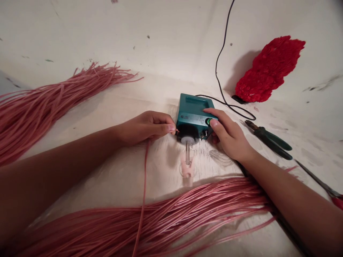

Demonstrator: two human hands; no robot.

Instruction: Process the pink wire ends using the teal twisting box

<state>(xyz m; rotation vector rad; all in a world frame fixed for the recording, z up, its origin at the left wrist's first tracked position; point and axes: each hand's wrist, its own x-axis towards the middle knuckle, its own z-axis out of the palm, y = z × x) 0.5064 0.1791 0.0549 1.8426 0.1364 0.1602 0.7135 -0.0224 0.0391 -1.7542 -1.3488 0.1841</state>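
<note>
A small teal electric machine (197, 103) sits on the pale surface, with a green button, a black front and a clear tube pointing down from it. My left hand (150, 128) pinches a pink wire (145, 171) near its tip, which is at the left of the machine's black front. The rest of that wire hangs down toward me across a bundle of pink wires (182, 207). Around the machine's right side, my right hand (230, 134) is closed, its thumb at the green button and its index finger on top. The other right fingers are partly hidden.
Another bundle of pink wires (61, 96) lies at the left. Green-handled pliers (270, 141) and red-handled scissors (318, 182) are at the right. A black cord (218, 71) runs up the wall beside a red ruffled object (270, 71).
</note>
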